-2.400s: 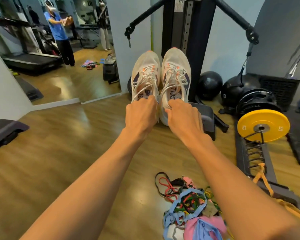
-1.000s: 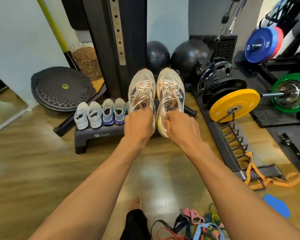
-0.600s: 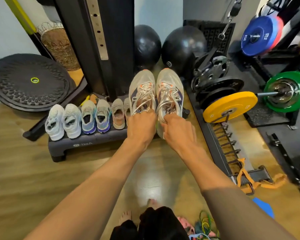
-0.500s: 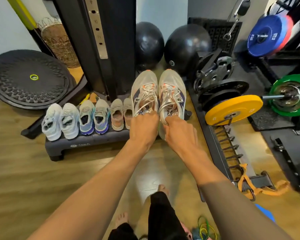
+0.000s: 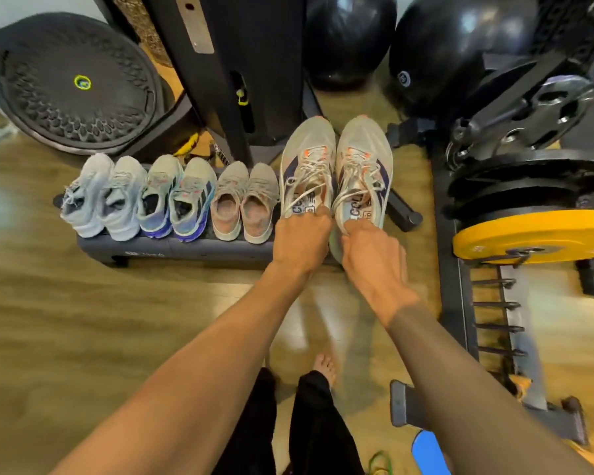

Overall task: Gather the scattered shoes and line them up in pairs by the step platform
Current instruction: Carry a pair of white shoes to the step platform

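Head cam: gripping a cream mesh sneaker with orange trim (image 5: pixel 307 166) by the heel in the left hand (image 5: pixel 300 241), its matching sneaker (image 5: pixel 362 166) likewise in the right hand (image 5: pixel 374 255), fingers curled tight on both. Holding them side by side at the right end of the dark grey plastic step platform (image 5: pixel 172 250), just beside a beige pair (image 5: pixel 244 204), then a blue-purple pair (image 5: pixel 175 200) and a white pair (image 5: pixel 100 197) further left. Can't tell whether soles touch it.

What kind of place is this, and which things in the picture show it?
Most likely a gym or fitness room. A yellow weight plate stands at the right, two black exercise balls lie at the back, and a step platform holds pairs of shoes.
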`<state>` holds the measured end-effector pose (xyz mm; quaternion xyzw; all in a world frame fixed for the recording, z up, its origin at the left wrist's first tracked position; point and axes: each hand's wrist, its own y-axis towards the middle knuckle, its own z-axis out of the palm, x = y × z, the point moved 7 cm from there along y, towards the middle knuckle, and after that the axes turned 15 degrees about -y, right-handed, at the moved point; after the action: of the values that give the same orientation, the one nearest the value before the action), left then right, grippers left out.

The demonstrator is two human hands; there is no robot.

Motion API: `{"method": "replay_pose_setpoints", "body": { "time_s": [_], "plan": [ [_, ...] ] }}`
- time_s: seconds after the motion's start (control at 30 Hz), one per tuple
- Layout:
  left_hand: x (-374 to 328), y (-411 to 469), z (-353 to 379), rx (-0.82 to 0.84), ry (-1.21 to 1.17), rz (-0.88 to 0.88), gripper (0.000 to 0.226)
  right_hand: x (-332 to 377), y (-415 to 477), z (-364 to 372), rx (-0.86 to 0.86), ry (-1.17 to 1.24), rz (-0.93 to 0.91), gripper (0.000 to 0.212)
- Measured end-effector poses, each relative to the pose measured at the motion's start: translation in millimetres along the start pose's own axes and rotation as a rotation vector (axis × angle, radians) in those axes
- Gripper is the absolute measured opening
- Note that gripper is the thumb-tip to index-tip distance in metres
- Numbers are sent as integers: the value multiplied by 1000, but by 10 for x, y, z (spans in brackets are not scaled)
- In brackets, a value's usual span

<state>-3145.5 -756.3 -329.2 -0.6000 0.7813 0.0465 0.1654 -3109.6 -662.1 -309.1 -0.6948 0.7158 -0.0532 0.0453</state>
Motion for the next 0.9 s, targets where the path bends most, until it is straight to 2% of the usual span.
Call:
{"method": "replay_pose_setpoints", "body": {
  "time_s": [0.17,0.23,0.33,0.43,0.67,0.9],
  "plan": [
    [151,419,656,63,1,-34,18,-171,474,816,91,-14,-27,14],
    [247,595,918,29,62,-15,17,-221,661,1156,122,-12,-22,14],
    [439,857,1426,93,9,-7,21,-232,922,1598,153,-14,-4,16],
    [641,1078,1757,74,10,-14,25,-175,1147,1978,186,-2,-9,13],
    [1057,1339,2234,89,7,-69,27,-28,1452,2564,207,11,13,7],
    [1140,1339,2581,119,17,-33,26,50,1505,2920,210,50,-18,7]
  ]
}}
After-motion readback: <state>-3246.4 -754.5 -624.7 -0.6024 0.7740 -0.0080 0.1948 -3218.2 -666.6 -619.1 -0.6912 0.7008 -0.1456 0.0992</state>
